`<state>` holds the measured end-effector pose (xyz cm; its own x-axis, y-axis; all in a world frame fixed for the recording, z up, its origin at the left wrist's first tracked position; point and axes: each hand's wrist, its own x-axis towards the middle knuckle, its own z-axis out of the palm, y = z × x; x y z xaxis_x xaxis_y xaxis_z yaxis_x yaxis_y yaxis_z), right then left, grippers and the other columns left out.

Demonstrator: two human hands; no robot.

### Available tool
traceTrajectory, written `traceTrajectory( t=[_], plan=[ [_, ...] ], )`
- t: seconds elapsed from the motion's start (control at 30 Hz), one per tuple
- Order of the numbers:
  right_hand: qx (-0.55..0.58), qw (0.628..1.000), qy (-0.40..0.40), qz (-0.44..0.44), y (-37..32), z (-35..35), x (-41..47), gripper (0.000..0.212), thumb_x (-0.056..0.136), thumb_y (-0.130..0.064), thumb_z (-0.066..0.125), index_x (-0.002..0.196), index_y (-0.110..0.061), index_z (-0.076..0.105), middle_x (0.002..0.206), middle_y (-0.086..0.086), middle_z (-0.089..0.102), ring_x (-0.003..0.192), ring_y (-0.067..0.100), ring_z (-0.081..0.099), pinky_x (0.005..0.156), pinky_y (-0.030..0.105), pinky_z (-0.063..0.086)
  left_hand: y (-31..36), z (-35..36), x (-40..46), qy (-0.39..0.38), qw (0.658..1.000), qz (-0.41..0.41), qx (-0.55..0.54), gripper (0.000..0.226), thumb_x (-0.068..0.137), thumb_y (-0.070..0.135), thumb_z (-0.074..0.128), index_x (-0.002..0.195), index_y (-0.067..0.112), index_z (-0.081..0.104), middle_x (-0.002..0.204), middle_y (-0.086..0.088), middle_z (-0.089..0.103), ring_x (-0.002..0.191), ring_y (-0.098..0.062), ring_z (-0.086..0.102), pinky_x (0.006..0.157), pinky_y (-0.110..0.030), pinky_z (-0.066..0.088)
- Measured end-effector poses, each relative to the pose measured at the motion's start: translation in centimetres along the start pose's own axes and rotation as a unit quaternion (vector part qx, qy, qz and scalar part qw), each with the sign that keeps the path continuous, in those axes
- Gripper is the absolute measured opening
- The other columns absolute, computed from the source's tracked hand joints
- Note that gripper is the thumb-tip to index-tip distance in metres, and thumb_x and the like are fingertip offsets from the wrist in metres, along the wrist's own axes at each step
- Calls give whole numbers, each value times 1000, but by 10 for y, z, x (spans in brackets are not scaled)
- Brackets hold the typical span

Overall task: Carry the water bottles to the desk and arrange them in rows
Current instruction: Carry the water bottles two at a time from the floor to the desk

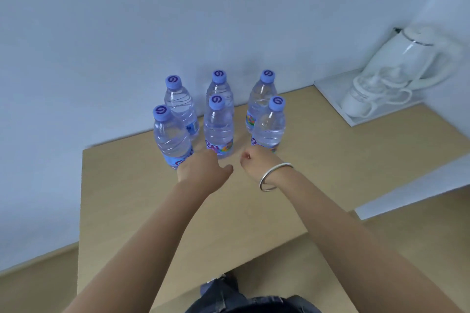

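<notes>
From my seat I count six water bottles (218, 119) standing upright near the far edge of the tabletop (142, 211), toward its far left corner, in two rows of three: the back row close to the wall, the front row just in front of it and staggered slightly. All look full and capped, so I judge each one fairly heavy for its size and steady on its base, but the thin clear plastic will give under a hard squeeze and the smooth wall could slip. I would take one around the lower body at the label band, where the wrap offers some friction, or just under the shoulder if lifting from above; the cap alone is a poor hold. Both bare forearms reach forward and away over the tabletop, nearly parallel. The left hand (201, 166) sits at the base of the front-left bottle (171, 137), its knuckles against or just beside the label, thumb stretched toward the middle; its fingers are hidden behind the hand, so I cannot tell whether that grip is clenched or released. The right hand (256, 160), with a silver bangle (276, 176) on the wrist, has its fingers curled loosely at the foot of the front-right bottle (268, 127); it seems to be grasping nothing, though contact is unclear. A white kettle (404, 58) stands at the far right.
</notes>
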<state>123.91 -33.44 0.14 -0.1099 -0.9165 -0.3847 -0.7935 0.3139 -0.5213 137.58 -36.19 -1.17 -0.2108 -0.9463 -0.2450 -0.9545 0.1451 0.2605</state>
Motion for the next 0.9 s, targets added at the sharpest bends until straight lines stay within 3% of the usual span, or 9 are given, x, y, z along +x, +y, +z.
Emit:
traceTrajectory(
  t=[0.2,0.37,0.47,0.67,0.8,0.9],
  plan=[
    [54,994,67,72,104,-28,-71,25,90,-13,40,98,-5,63,109,12,62,100,28,55,83,29,40,87,21,-31,-42,997,60,-5,37,83,48,53,103,17,58,101,-1,59,89,-22,54,71,-29,40],
    [63,975,130,171,198,-54,-155,24,90,-16,38,96,-10,60,100,7,60,91,25,52,74,27,37,189,49,-78,-71,983,172,-1,37,83,45,53,101,14,61,105,-3,62,95,-24,57,73,-28,41],
    [75,955,180,221,250,-67,-207,26,90,-14,40,99,-1,61,100,14,61,97,31,56,78,33,42,242,64,-107,-71,969,236,14,38,82,47,52,101,15,62,105,-2,63,96,-24,58,69,-27,37],
    [143,908,279,278,326,-75,-301,24,89,-17,49,104,-2,62,108,13,61,98,28,57,80,31,44,333,99,-161,-83,939,333,18,34,82,45,53,100,17,61,101,0,62,92,-21,57,69,-27,37],
    [146,878,321,323,367,-82,-356,25,88,-19,50,102,-1,61,105,16,63,98,31,58,82,36,46,388,124,-194,-125,910,395,19,24,84,42,52,93,19,53,89,3,52,79,-17,47,56,-24,31],
    [167,851,353,351,395,-87,-383,23,88,-20,51,100,-5,62,102,12,64,96,28,59,74,30,41,428,142,-212,-137,885,444,34,24,84,41,52,94,19,53,92,3,55,82,-18,52,61,-24,39]
  ],
)
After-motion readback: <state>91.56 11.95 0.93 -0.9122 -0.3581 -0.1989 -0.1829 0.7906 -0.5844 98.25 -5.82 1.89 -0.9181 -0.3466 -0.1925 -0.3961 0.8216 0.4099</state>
